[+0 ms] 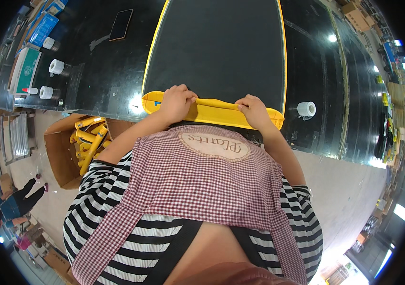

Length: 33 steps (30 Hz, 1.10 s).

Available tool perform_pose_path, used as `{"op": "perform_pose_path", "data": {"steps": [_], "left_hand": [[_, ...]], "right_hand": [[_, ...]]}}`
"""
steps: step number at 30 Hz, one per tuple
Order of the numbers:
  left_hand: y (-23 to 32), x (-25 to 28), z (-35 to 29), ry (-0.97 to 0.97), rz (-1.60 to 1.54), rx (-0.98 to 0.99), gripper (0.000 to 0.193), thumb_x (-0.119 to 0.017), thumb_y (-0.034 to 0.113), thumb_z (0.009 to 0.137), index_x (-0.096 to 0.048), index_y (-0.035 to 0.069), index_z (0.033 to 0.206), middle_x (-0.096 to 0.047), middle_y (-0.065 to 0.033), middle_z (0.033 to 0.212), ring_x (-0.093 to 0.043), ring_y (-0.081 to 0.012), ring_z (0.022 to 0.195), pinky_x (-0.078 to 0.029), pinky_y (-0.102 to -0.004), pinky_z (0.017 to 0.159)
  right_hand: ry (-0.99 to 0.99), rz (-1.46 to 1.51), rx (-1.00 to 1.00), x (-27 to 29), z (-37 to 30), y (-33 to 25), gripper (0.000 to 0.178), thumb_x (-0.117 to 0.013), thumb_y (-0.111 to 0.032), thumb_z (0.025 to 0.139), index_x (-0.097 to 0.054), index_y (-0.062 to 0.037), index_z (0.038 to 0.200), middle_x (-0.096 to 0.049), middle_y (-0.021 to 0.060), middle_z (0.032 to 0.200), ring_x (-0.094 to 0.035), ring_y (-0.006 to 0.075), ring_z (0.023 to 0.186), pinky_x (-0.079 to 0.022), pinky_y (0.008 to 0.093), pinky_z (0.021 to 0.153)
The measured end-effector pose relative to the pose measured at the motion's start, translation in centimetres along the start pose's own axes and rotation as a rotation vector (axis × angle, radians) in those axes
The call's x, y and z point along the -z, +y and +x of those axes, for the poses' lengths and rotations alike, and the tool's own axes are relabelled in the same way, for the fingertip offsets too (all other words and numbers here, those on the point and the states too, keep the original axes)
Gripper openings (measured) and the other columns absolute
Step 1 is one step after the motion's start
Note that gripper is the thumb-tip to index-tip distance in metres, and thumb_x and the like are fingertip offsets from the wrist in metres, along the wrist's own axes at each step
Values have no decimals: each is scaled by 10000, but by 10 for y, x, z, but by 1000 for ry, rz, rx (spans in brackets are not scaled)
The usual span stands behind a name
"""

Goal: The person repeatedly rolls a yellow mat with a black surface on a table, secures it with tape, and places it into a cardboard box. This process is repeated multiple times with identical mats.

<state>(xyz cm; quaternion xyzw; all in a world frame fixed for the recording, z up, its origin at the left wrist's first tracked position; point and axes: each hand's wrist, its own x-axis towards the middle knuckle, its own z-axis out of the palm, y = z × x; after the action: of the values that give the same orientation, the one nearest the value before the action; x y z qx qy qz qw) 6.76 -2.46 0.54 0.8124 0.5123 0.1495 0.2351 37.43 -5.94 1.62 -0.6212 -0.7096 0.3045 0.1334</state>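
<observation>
Person stands at a glossy black worktable [102, 80], w/ a big black sheet with yellow trim [216, 45] laid flat across its middle, running away from the body. Near end of that sheet is a folded yellow edge [212, 111], right at the table's front rim. Left hand [176, 102] clenched over the yellow fold near its left end, fingers curled on top; right hand [252, 110] pinches the same fold toward its right end. Both hands touching the fabric, well apart from each other.

On the table, left side: a dark phone [121, 24], white tape rolls [56, 66], blue-and-white boxes [43, 28] stacked at the far-left edge. Right of the sheet: one more white roll [306, 109], near the front rim. Ceiling lights glare off the tabletop.

Below table at left, an open cardboard box [60, 152] holds yellow pieces [88, 142]. Floor is pale concrete [344, 190]. Another person [17, 202] at far left on the floor. Cartons piled round the room's edges, bright windows at right.
</observation>
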Motion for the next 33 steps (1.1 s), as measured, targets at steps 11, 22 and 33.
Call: {"op": "perform_pose_path", "data": {"steps": [11, 22, 33], "left_hand": [[10, 9, 17, -31, -69, 192, 147, -746, 193, 882, -667, 76, 924, -644, -104, 1016, -663, -329, 963, -546, -437, 798], [-27, 15, -24, 273, 278, -230, 303, -704, 125, 852, -790, 254, 1113, -597, -12, 1025, -582, -257, 1021, -397, -418, 965], [-29, 31, 13, -38, -34, 99, 128, -687, 221, 940, -746, 129, 1006, -658, -103, 971, -672, -333, 905, -520, -442, 780]], "right_hand": [[82, 50, -370, 12, 12, -20, 241, -828, -144, 833, -693, -56, 1012, -669, 90, 852, -678, 259, 838, -539, 372, 752], [215, -570, 263, 9, -30, 11, 319, -655, -48, 920, -751, -194, 1187, -601, 90, 1056, -576, 298, 1076, -442, 475, 993], [-174, -364, -109, 42, -13, 7, 465, -613, -12, 964, -698, -223, 1370, -579, 114, 1097, -612, 261, 967, -521, 349, 905]]}}
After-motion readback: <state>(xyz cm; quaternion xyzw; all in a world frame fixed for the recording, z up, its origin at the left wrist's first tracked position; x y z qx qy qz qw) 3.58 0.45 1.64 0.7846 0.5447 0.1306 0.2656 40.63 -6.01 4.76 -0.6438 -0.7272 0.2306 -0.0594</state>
